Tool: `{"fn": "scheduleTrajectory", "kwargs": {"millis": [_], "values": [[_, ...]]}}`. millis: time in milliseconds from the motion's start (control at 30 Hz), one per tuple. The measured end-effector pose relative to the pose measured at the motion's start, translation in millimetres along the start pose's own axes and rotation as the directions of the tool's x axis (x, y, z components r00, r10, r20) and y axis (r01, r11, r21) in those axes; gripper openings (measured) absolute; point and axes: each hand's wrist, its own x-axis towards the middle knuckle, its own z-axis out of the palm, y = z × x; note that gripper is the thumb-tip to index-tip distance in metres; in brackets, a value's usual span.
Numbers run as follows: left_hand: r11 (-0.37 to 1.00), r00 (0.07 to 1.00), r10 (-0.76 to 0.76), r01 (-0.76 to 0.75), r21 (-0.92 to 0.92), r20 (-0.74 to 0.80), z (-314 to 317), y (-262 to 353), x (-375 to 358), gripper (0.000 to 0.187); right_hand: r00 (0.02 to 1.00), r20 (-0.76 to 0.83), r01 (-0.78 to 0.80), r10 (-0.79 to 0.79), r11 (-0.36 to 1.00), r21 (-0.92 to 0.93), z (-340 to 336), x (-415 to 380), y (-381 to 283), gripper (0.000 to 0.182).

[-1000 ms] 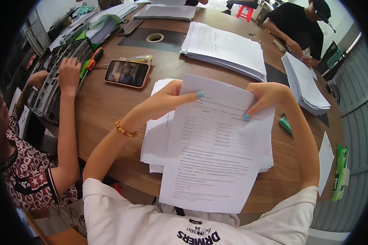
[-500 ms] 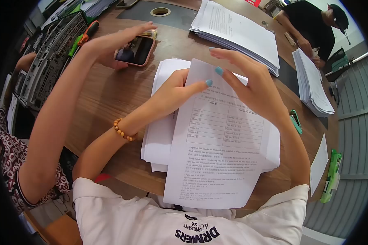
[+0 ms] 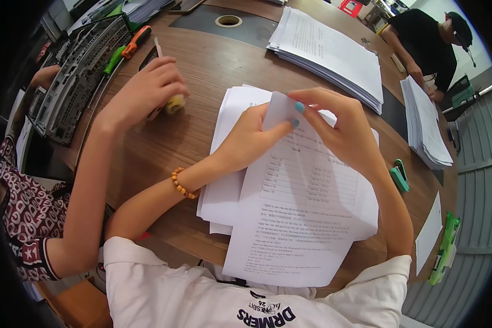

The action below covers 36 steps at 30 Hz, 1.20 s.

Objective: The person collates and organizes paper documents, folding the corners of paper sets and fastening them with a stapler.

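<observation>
A printed sheet (image 3: 295, 235) with a table and text lies over a stack of papers (image 3: 221, 186), its lower end hanging toward my shirt. My left hand (image 3: 259, 134), a beaded bracelet on its wrist, pinches the sheet's upper edge between thumb and fingers. At the upper right corner of the same sheet, my right hand (image 3: 339, 117) has thumb and forefinger closed on the paper. Both thumbs have blue nails. The fingers of my left hand are partly hidden behind the sheet.
A co-worker's hand (image 3: 153, 85) holds a phone at the left, beside a screwdriver (image 3: 136, 42) and metal chassis (image 3: 82, 76). Paper stacks (image 3: 328, 54) (image 3: 423, 126), tape (image 3: 228, 21) and a green stapler (image 3: 399, 175) lie around. Another person (image 3: 429, 44) stands far right.
My right thumb and forefinger have come together on the sheet's top edge. The co-worker's hand has moved down and closed around the phone, which is now tilted. The view has shifted slightly.
</observation>
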Motion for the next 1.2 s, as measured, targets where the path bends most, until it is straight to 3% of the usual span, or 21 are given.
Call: {"fn": "scheduleTrajectory", "kwargs": {"millis": [167,233,567,767,867,933,967,1033,1200], "values": [[1.0,1.0,-0.02,0.02,-0.005,-0.021,1.2,3.6,-0.9,0.017,0.999,-0.021,0.034,-0.035,0.999,-0.04,1.8,-0.5,-2.0,0.021],[0.995,0.996,-0.072,0.068,0.067,0.048,-2.1,4.9,-0.9,0.019,0.999,-0.016,0.041,-0.042,0.999,-0.034,2.6,0.2,-2.1,0.022],[0.997,0.997,0.071,-0.071,0.008,-0.008,2.3,-4.6,-0.3,0.015,1.0,-0.002,0.021,-0.021,0.999,-0.025,1.8,-0.2,-11.5,0.022],[0.996,0.998,-0.033,0.028,0.088,0.06,-0.8,-1.4,-1.5,0.016,0.998,-0.011,0.064,-0.065,0.998,-0.02,2.3,-2.3,-11.2,0.021],[0.997,0.999,0.05,-0.051,0.063,0.011,3.4,-2.0,-1.6,0.014,0.993,-0.035,0.115,-0.116,0.993,-0.03,1.9,-1.1,-10.4,0.017],[0.976,0.979,0.2,-0.195,0.099,-0.039,6.3,-2.7,0.7,0.016,0.997,-0.015,0.078,-0.078,0.997,-0.025,-0.3,1.5,-7.4,0.015],[0.977,0.98,0.195,-0.192,0.091,-0.032,6.6,-2.9,0.2,0.016,0.999,0.012,0.047,-0.047,0.999,-0.018,-1.5,2.1,-5.7,0.013],[0.998,0.999,0.015,-0.017,0.068,0.03,3.1,2.9,-1.3,0.017,1.0,-0.005,0.031,-0.031,0.999,0.022,-0.5,4.1,-1.1,0.012],[0.993,0.998,-0.039,0.033,0.116,0.053,1.5,4.1,-2.1,0.018,0.999,-0.033,0.001,0.002,0.996,0.089,-3.0,5.0,3.9,0.01]]}}
